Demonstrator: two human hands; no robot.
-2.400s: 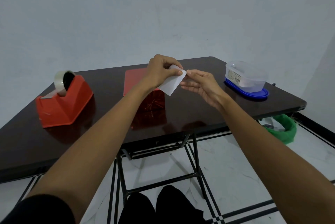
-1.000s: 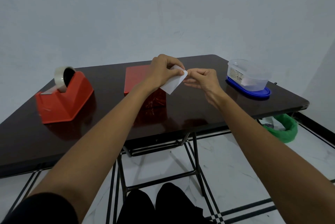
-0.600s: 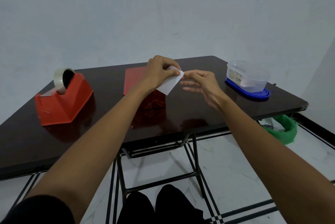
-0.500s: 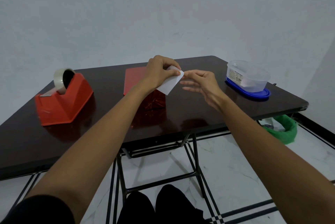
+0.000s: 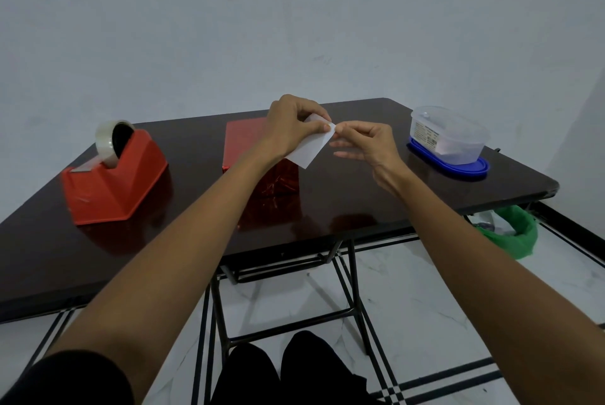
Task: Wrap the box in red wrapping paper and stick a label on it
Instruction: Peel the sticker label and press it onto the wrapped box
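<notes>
Head view: left hand (image 5: 291, 131) grips the white label (image 5: 309, 151); right hand (image 5: 371, 146) pinches its corner, above the red-wrapped box (image 5: 245, 142).

Dim even light, glossy table (image 5: 360, 195) reflections, perhaps slight wide-angle bending

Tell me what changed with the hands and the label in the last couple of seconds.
The right hand closed thumb and forefinger onto the upper corner of the label; half a second ago its looser fingers only touched it. The left hand kept gripping the label near the red wrapped box; tape dispenser and plastic container stayed put.
</notes>
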